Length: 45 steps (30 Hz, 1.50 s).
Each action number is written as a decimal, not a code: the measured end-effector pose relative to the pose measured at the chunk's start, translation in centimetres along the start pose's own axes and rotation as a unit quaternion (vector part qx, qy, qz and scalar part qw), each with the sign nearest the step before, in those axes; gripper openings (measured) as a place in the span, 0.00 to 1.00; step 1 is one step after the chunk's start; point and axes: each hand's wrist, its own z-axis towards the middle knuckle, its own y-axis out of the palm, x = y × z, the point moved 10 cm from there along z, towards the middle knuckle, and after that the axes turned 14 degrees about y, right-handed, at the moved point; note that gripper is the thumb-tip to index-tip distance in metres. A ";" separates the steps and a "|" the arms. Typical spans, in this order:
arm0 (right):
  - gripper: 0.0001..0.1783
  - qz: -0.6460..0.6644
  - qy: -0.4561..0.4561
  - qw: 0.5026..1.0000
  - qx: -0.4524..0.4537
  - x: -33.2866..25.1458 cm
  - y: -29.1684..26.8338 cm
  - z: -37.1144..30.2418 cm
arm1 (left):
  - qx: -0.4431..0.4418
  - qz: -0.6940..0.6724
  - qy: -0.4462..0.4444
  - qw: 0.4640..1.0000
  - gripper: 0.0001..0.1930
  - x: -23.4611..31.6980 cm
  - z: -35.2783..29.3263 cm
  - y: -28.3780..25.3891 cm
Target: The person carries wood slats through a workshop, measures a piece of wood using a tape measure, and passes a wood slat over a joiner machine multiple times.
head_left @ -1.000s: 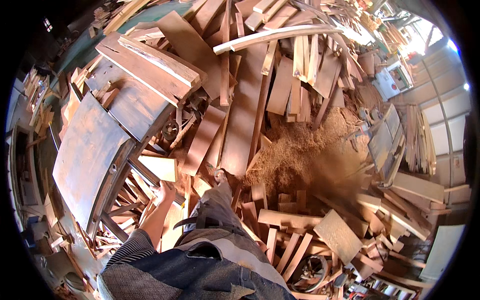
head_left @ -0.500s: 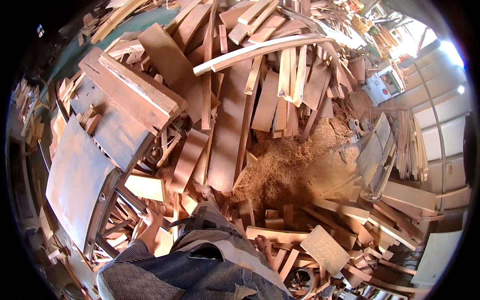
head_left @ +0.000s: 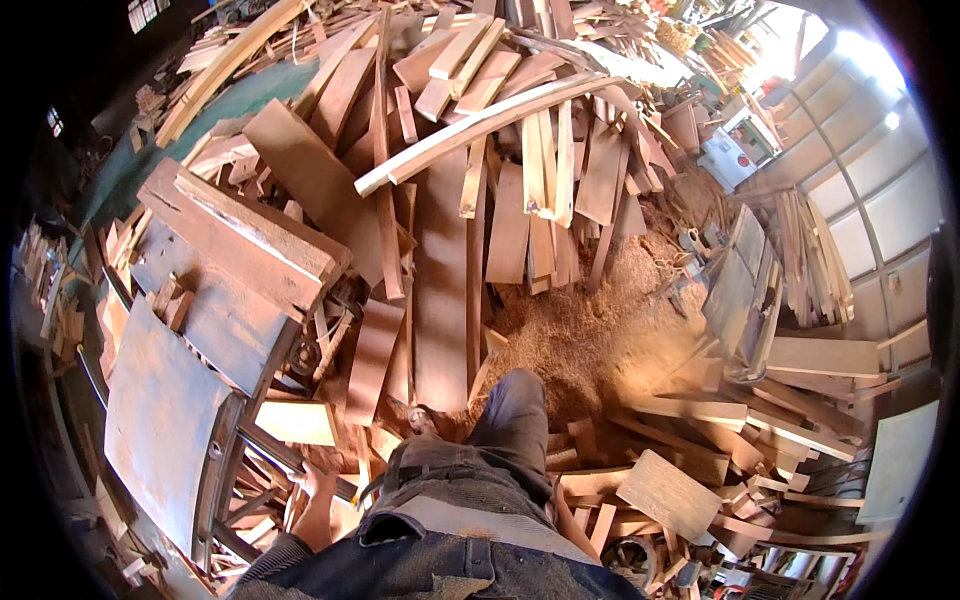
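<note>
My left hand (head_left: 316,484) is at the dark metal rail (head_left: 268,447) along the front of a machine table, its fingers closed around the bar. The worn grey metal table top (head_left: 165,405) is just left of it. My right hand (head_left: 556,496) hangs low beside my right thigh, mostly hidden by clothing, so its fingers do not show clearly. My bent right knee (head_left: 520,395) juts forward over the edge of a sawdust heap (head_left: 570,345). A reddish-brown plank (head_left: 376,360) lies just ahead of my left side.
Long boards (head_left: 441,290) are piled high ahead. A thick beam (head_left: 240,235) lies across the machine. On the right, a tilted grey metal panel (head_left: 738,300) stands near wooden strips (head_left: 815,260) by the wall. Offcuts and a tan board (head_left: 670,495) crowd the floor at lower right.
My right knee has come up and forward into view. The view has shifted, and my left hand has stayed on the rail. My right hand has become more hidden at my side.
</note>
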 end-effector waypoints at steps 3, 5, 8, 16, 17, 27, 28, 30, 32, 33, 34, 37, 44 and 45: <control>0.30 -0.010 0.026 0.999 -0.022 2.3 1.0 0.5 | -0.080 -0.050 0.015 0.995 0.38 2.0 0.2 0.4; 0.30 -0.017 0.009 0.999 -0.044 0.7 1.9 2.4 | -0.049 -0.046 0.004 0.998 0.37 2.0 -0.2 -0.9; 0.31 0.004 -0.005 0.999 -0.053 0.1 2.2 5.0 | -0.085 -0.027 -0.004 0.996 0.48 2.7 -0.1 -1.2; 0.31 -0.001 -0.026 0.996 -0.083 -3.3 -0.8 10.4 | 0.031 0.150 -0.016 0.988 0.44 11.7 0.4 -2.4; 0.30 0.074 0.014 0.994 -0.081 -1.0 -1.3 11.0 | -0.007 0.170 0.007 0.985 0.43 15.1 1.1 -1.6; 0.26 0.123 0.083 0.986 -0.078 1.1 -12.8 19.8 | -0.242 -0.131 0.372 0.886 0.27 55.4 4.0 10.6; 0.25 0.130 0.076 0.987 -0.060 2.4 -14.5 20.3 | -0.291 -0.151 0.340 0.881 0.27 63.4 1.0 11.2; 0.24 0.112 0.035 0.991 -0.059 2.5 -18.2 21.5 | -0.328 0.053 0.324 0.886 0.30 72.5 -4.9 9.5; 0.24 0.121 -0.015 0.992 -0.037 2.1 -22.1 21.7 | -0.203 0.005 0.494 0.846 0.36 78.8 -6.0 11.3; 0.23 0.092 -0.048 0.994 -0.042 -0.1 -24.8 22.6 | -0.219 0.000 0.523 0.824 0.34 80.7 -7.3 12.1; 0.21 -0.020 0.049 0.998 -0.022 -1.3 -28.3 21.9 | -0.237 -0.003 0.561 0.793 0.32 83.8 -8.6 13.5; 0.24 -0.050 0.086 0.995 0.028 -2.1 -37.3 23.7 | -0.393 -0.111 0.404 0.818 0.30 88.7 -14.6 16.6; 0.23 0.028 0.069 0.990 0.120 -6.5 -47.4 28.7 | -0.261 -0.149 0.461 0.835 0.19 93.3 -17.5 15.7; 0.23 0.034 0.049 0.991 0.119 -7.6 -47.8 29.2 | -0.283 -0.159 0.430 0.842 0.18 94.2 -18.0 15.8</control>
